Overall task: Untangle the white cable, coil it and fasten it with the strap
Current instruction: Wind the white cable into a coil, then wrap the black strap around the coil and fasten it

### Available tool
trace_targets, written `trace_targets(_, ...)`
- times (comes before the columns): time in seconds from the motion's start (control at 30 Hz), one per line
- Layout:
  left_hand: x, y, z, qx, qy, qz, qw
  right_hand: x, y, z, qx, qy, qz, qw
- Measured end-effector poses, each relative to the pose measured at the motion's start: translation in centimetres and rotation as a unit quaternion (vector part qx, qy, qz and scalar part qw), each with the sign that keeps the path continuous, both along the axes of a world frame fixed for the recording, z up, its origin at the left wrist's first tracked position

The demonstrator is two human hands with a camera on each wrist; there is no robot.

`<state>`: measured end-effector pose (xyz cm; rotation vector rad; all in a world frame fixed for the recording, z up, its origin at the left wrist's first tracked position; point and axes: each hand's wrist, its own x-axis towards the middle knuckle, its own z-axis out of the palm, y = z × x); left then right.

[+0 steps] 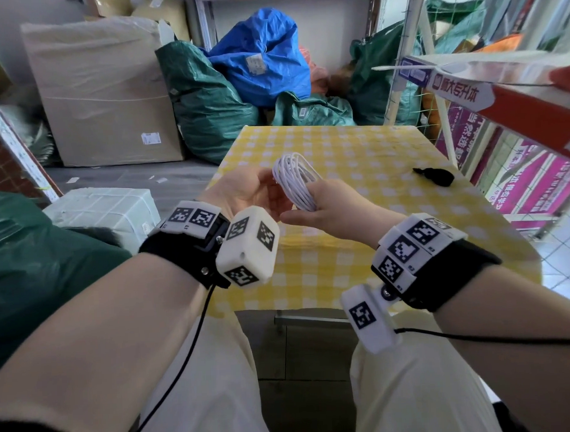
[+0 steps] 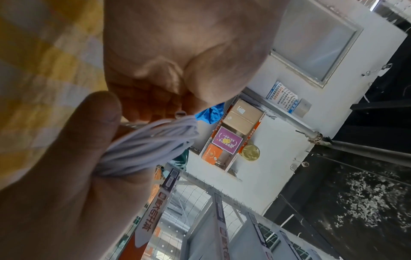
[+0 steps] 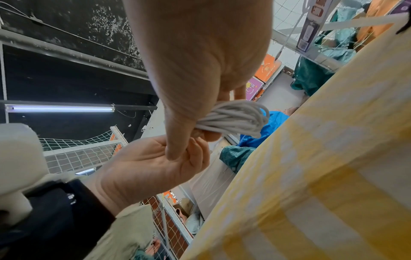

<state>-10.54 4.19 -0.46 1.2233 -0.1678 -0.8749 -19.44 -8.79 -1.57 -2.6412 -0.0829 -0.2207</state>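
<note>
Held above the near edge of the yellow checked table (image 1: 355, 142), the coiled white cable (image 1: 295, 183) is clamped in the right hand (image 1: 328, 208); the left hand (image 1: 244, 191), fingers loosely curled, touches it. The black strap (image 1: 434, 175) lies farther off to the right, nearer the right hand.

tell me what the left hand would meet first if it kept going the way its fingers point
Probably the white cable coil, which the right hand grips just ahead of the left hand; depth is unclear.

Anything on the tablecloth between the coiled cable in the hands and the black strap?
Nothing: in the head view, only bare yellow checked tablecloth lies between the white cable and the black strap.
</note>
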Motion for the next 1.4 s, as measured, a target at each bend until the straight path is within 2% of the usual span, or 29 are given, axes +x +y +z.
trace_targets(0.13,0.8,-2.6,-0.6,-0.026,0.024,0.004,0.999,0.8,-2.3,-0.5,-0.040,0.006,-0.012,0.999)
trace_targets(0.23,1.6,-4.8,-1.1,-0.026,0.030,-0.023,0.999,1.2,-4.2,-0.7,-0.071,0.012,-0.020,0.997)
trace_targets(0.33,1.0,-6.9,-0.7,0.003,-0.002,-0.057,0.998,1.8,-6.1,-1.2,-0.106,0.002,-0.019,0.994)
trace_targets(0.47,1.2,-9.9,-0.6,0.032,-0.049,-0.020,0.998,2.6,-8.5,-1.3,-0.148,-0.008,-0.047,0.988)
trace_targets(0.5,1.4,-10.6,-0.7,0.012,-0.037,-0.006,0.999,2.6,-9.1,-1.2,-0.128,-0.013,-0.056,0.990)
trace_targets(0.57,2.1,-11.6,-0.8,-0.037,0.002,0.028,0.999,2.2,-10.6,-0.8,-0.018,-0.028,-0.071,0.997)
trace_targets(0.63,2.9,-12.3,-1.2,-0.075,0.042,0.060,0.994,2.1,-12.3,-0.6,0.074,-0.051,-0.122,0.988)
trace_targets(0.73,3.7,-12.9,-2.1,-0.077,0.062,0.051,0.994,2.6,-15.6,-1.0,0.081,-0.066,-0.261,0.960)
trace_targets(0.87,3.9,-13.4,-2.8,-0.068,0.103,0.006,0.992,3.0,-19.3,-2.4,0.021,0.029,-0.378,0.925)
trace_targets(0.97,4.2,-13.9,-3.3,-0.051,0.123,-0.020,0.991,3.6,-21.2,-3.6,-0.022,0.113,-0.404,0.907)
trace_targets(1.07,4.2,-14.4,-3.7,-0.045,0.131,-0.038,0.990,4.2,-22.3,-4.6,-0.015,0.181,-0.402,0.897)
trace_targets(1.27,4.8,-14.7,-4.1,-0.068,0.147,-0.042,0.986,4.7,-23.6,-5.6,-0.043,0.186,-0.424,0.885)
trace_targets(1.33,5.0,-14.6,-4.0,-0.072,0.145,-0.043,0.986,4.7,-24.1,-5.7,-0.039,0.164,-0.425,0.889)
trace_targets(1.4,5.4,-14.5,-3.7,-0.072,0.139,-0.038,0.987,4.5,-24.3,-5.4,-0.025,0.141,-0.456,0.878)
